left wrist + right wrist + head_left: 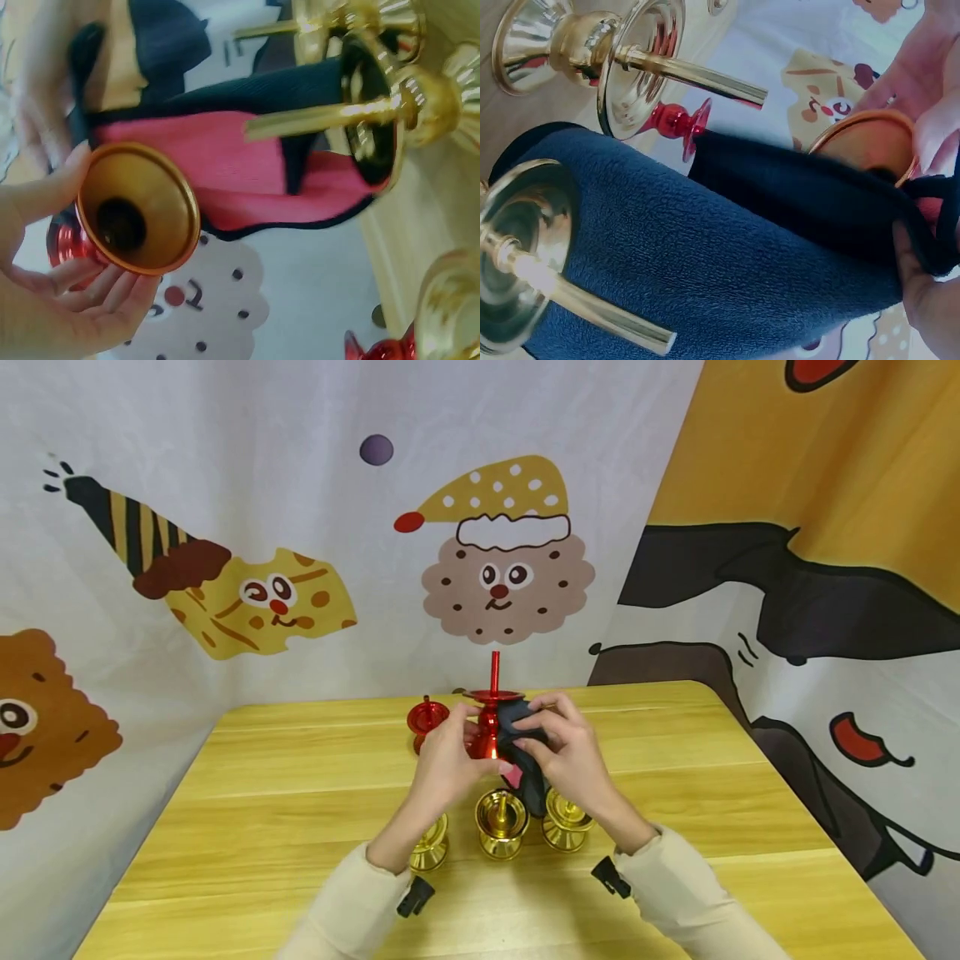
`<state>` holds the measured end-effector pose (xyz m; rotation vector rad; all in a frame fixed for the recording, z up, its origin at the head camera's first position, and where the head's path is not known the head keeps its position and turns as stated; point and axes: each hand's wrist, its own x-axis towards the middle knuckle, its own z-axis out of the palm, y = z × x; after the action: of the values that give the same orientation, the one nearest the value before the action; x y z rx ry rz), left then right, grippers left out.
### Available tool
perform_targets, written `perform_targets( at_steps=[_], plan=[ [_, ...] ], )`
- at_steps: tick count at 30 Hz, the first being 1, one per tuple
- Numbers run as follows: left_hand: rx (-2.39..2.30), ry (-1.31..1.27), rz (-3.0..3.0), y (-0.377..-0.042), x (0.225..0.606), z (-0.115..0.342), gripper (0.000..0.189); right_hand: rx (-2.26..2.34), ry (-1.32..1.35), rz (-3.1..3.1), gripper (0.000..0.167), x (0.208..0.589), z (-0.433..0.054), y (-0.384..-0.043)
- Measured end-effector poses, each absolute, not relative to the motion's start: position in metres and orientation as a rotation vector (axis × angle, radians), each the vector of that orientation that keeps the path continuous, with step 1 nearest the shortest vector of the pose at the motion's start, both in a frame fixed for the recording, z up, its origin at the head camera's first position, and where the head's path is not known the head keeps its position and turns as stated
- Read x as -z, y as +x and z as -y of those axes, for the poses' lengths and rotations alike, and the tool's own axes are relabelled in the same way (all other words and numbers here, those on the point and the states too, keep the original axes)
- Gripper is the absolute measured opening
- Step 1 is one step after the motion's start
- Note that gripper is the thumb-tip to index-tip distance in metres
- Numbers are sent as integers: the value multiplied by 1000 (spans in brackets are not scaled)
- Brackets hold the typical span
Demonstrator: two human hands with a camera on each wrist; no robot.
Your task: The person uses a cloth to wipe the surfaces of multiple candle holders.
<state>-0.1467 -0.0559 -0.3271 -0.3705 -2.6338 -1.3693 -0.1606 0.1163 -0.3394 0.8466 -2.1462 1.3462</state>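
Note:
My left hand (447, 756) grips a shiny red candlestick (489, 739) by its lower part. The candlestick is upright, with a flat dish and a thin rod on top. Its hollow orange-gold base (154, 195) faces the left wrist camera. In my right hand (567, 745) a dark blue cloth (532, 777) is pinched beside the red candlestick. The cloth hangs down with a pink side (217, 157) showing in the left wrist view; its fuzzy blue side fills much of the right wrist view.
Three gold candlesticks stand on the wooden table (300, 827) nearer me: left (430, 847), middle (501, 827) and right (566, 827). A smaller-looking red candlestick (427, 718) stands behind my left hand. A cartoon-printed curtain (300, 460) hangs behind the table.

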Motion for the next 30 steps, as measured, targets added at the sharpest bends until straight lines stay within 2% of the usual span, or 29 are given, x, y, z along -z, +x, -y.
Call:
perform_targets(
  at_steps=[6, 13, 16, 19, 26, 30],
  plan=[
    [1627, -345, 2598, -151, 332, 59, 63, -1230, 872, 2146, 21, 339, -117, -162],
    [2291, -446, 2380, -158, 330, 76, 58, -1624, 802, 2137, 18, 345, -130, -169],
    [2426, -507, 2306, -159, 331, 80, 57, -1679, 784, 2137, 16, 345, -132, -169],
    [2276, -496, 2377, -158, 331, 77, 58, -1663, 759, 2162, 15, 345, -131, -169],
    [1513, -378, 2646, -151, 334, 59, 64, -1350, 779, 2195, 17, 344, -116, -161],
    [1554, -378, 2670, -151, 333, 60, 65, -1184, 852, 2143, 20, 341, -112, -160]
  ],
)
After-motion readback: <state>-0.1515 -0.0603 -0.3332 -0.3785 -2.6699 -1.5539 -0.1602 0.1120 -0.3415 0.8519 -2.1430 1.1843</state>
